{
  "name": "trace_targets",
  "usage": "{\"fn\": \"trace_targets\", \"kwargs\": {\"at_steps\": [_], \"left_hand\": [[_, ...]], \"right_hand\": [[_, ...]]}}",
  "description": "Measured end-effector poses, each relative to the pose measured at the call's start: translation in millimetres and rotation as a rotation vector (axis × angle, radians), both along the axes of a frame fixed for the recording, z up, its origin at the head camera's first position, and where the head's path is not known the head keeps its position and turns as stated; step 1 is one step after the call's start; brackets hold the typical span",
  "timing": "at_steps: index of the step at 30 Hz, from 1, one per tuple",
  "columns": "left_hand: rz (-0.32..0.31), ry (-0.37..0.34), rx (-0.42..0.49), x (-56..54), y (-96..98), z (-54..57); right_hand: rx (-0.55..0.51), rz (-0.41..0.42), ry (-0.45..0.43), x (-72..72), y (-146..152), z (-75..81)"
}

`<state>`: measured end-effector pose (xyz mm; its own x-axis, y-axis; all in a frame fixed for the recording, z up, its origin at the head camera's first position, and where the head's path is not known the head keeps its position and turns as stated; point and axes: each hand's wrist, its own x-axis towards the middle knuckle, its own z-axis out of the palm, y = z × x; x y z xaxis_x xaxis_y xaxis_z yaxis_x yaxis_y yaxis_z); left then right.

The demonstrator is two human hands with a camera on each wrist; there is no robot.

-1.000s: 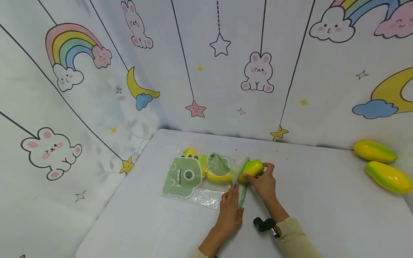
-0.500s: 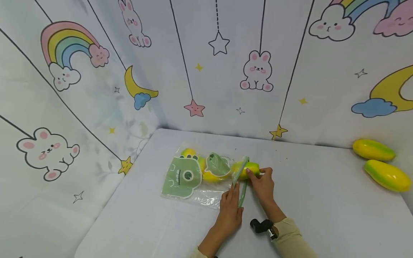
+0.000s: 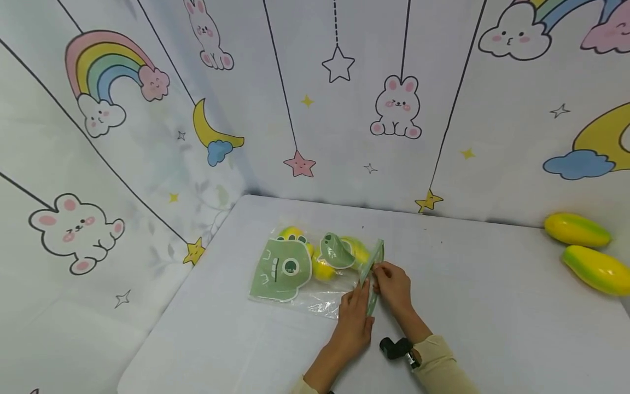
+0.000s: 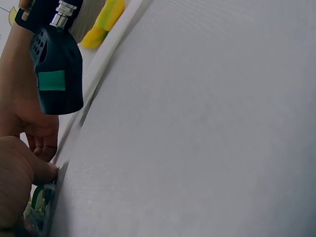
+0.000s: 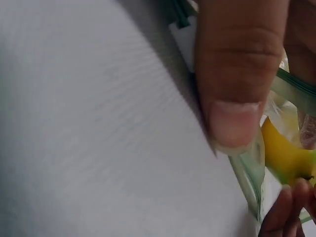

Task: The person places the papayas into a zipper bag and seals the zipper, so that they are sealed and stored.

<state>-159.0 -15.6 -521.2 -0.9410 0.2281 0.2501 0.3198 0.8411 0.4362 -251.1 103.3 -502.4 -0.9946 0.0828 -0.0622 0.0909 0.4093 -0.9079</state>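
A clear zip bag (image 3: 325, 303) with green cartoon prints and a green zip edge lies on the white table. Inside it are several yellow-green fruits, partly hidden by the prints; the one nearest the mouth (image 3: 361, 254) is wholly within. My left hand (image 3: 353, 314) holds the bag's edge at the near side of the mouth, its thumb (image 5: 234, 123) large in the right wrist view. At the far side of the mouth my right hand (image 3: 395, 287) has curled fingers on the bag's edge. Its fingertips (image 5: 284, 210) are close by the fruit's end (image 5: 284, 150).
Two more elongated yellow-green fruits, one behind (image 3: 577, 230) and one in front (image 3: 596, 270), lie at the table's right end. A wall cloth with cartoon prints borders the table (image 3: 236, 339) at the back and left. A black wrist camera (image 3: 395, 348) hangs under the right wrist.
The fruit that the right hand held half out of the bag has slid left into it. The right hand has let it go and moved left to the bag's edge; the left hand stays put.
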Motion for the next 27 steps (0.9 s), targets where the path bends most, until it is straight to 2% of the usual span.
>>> {"fn": "trace_targets", "kwargs": {"at_steps": [5, 8, 13, 18, 22, 27], "left_hand": [[-0.001, 0.045, -0.013, -1.0, -0.6, -1.0], [0.004, 0.045, -0.009, -1.2, -0.4, -0.6], [0.016, -0.003, 0.008, 0.1, 0.0, 0.8], [0.027, -0.024, 0.015, 1.2, -0.6, 1.9], [0.029, -0.023, 0.023, 1.2, -0.9, 1.4], [0.015, -0.037, 0.063, 1.3, 0.4, 1.1]], "right_hand": [[0.146, 0.092, 0.082, 1.6, 6, -0.7], [0.174, 0.126, 0.129, 1.1, 20, -0.5], [0.228, 0.040, 0.247, -6.9, 68, 4.8], [0.356, -0.099, 0.339, -16.0, 134, 19.7], [0.500, -0.173, 0.302, -19.8, 188, 34.1], [0.726, -0.155, 0.195, -20.8, 253, 47.7]]}}
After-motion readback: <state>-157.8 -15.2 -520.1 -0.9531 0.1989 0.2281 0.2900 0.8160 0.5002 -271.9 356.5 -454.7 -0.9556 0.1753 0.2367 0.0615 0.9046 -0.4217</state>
